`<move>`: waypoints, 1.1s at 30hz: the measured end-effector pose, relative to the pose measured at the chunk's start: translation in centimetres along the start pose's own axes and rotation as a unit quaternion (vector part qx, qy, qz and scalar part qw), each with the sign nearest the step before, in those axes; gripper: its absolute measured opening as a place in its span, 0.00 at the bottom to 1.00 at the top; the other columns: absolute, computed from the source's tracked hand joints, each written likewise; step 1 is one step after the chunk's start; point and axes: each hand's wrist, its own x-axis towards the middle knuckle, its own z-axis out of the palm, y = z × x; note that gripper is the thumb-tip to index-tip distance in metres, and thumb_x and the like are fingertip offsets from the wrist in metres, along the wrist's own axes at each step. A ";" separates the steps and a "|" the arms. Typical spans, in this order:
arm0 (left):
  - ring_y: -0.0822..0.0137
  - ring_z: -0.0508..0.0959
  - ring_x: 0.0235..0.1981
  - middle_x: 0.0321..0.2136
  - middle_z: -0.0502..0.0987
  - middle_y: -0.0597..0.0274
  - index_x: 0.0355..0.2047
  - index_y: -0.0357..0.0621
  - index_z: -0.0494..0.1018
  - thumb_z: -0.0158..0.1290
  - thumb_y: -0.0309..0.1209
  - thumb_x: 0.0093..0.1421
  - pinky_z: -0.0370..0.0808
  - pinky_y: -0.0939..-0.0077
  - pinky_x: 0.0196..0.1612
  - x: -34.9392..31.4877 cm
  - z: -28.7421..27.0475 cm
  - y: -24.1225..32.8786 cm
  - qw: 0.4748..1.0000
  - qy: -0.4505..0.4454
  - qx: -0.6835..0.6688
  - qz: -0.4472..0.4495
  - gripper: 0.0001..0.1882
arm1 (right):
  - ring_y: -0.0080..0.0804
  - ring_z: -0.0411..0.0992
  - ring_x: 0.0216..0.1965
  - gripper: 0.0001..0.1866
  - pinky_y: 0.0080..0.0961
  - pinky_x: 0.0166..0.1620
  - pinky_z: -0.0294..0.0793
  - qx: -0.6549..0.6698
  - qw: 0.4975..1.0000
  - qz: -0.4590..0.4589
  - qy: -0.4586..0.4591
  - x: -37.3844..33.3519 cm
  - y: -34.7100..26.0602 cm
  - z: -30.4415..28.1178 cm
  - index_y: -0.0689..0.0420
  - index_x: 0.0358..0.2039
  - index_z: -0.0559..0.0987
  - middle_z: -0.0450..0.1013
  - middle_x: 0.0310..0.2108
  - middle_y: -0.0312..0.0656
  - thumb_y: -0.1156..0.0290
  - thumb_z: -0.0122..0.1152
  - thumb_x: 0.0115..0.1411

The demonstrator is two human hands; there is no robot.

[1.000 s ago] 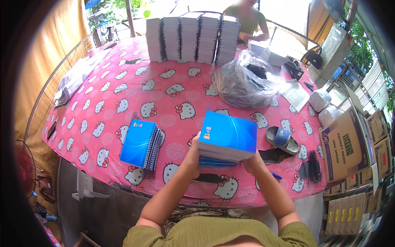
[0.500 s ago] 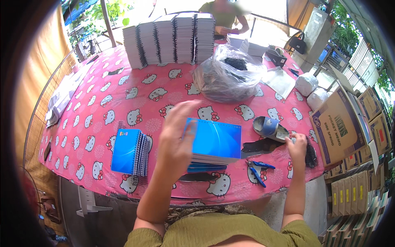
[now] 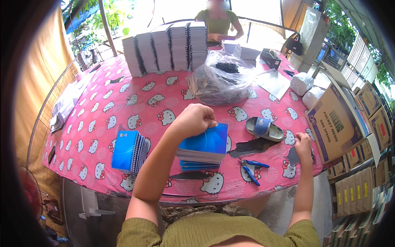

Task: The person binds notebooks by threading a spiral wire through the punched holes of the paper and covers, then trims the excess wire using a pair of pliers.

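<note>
My left hand grips the far left corner of a blue-covered stack of notebooks lying on the pink patterned tablecloth in front of me. My right hand rests at the table's right edge, its fingers curled on a dark bundle there; what that bundle is I cannot make out. Between the hands lie blue-handled pliers and a dark flat strip.
A second pile of blue spiral notebooks lies to the left. A blue sandal, a clear plastic bag of dark coils and tall stacks of white pads stand farther back. Another person sits across. Cardboard boxes crowd the right.
Both hands held the blue stack a second ago. My right hand has left it and moved to the table's right edge, while my left hand has shifted onto the stack's top corner.
</note>
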 end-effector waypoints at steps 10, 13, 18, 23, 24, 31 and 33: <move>0.58 0.79 0.30 0.26 0.79 0.52 0.31 0.36 0.77 0.59 0.27 0.54 0.74 0.68 0.37 -0.5 0.5 -0.7 0.990 0.129 0.021 0.059 0.07 | 0.35 0.75 0.32 0.11 0.27 0.36 0.73 0.212 0.973 -0.089 -0.033 -0.4 -16.6 -3.9 0.62 0.39 0.80 0.76 0.32 0.46 0.78 0.62 0.53; 0.54 0.79 0.30 0.25 0.78 0.54 0.30 0.38 0.75 0.57 0.25 0.53 0.73 0.68 0.40 -2.6 -0.4 1.3 0.953 0.244 0.051 0.174 0.04 | 0.29 0.75 0.30 0.11 0.23 0.34 0.72 0.299 0.946 -0.115 -0.048 -0.8 -19.7 -5.7 0.61 0.39 0.81 0.76 0.32 0.42 0.78 0.63 0.53; 0.58 0.79 0.29 0.26 0.80 0.59 0.29 0.40 0.75 0.59 0.26 0.53 0.72 0.69 0.41 -5.6 -0.6 3.1 0.925 0.248 0.110 0.265 0.04 | 0.24 0.74 0.30 0.12 0.22 0.32 0.71 0.402 0.885 -0.217 -0.084 -1.7 -24.5 -8.0 0.60 0.37 0.83 0.77 0.33 0.38 0.77 0.68 0.50; 0.59 0.78 0.28 0.26 0.80 0.59 0.32 0.42 0.77 0.61 0.30 0.52 0.70 0.66 0.43 -5.7 -0.4 2.9 0.923 0.272 0.048 0.268 0.08 | 0.24 0.74 0.32 0.12 0.22 0.34 0.71 0.344 0.904 -0.247 -0.049 -1.6 -26.8 -8.4 0.58 0.35 0.83 0.76 0.31 0.38 0.76 0.71 0.47; 0.58 0.78 0.27 0.26 0.80 0.58 0.33 0.42 0.77 0.60 0.32 0.53 0.70 0.66 0.43 -5.6 -0.4 3.0 0.921 0.280 0.037 0.270 0.09 | 0.24 0.73 0.32 0.12 0.22 0.35 0.71 0.335 0.907 -0.253 -0.033 -1.3 -27.1 -8.4 0.58 0.34 0.83 0.76 0.31 0.38 0.76 0.71 0.47; 0.61 0.78 0.27 0.25 0.81 0.60 0.28 0.44 0.80 0.62 0.35 0.52 0.69 0.69 0.44 -5.1 -0.2 2.5 0.930 0.270 0.039 0.246 0.09 | 0.24 0.73 0.32 0.11 0.24 0.35 0.71 0.396 0.871 -0.277 -0.088 -0.4 -28.0 -7.4 0.58 0.33 0.82 0.75 0.30 0.37 0.75 0.72 0.47; 0.62 0.78 0.27 0.25 0.81 0.60 0.29 0.45 0.80 0.62 0.36 0.52 0.68 0.70 0.45 -5.0 -0.2 2.5 0.931 0.268 0.037 0.244 0.09 | 0.24 0.73 0.31 0.10 0.23 0.34 0.71 0.400 0.863 -0.280 -0.130 0.0 -27.9 -7.8 0.58 0.33 0.82 0.76 0.30 0.36 0.75 0.71 0.48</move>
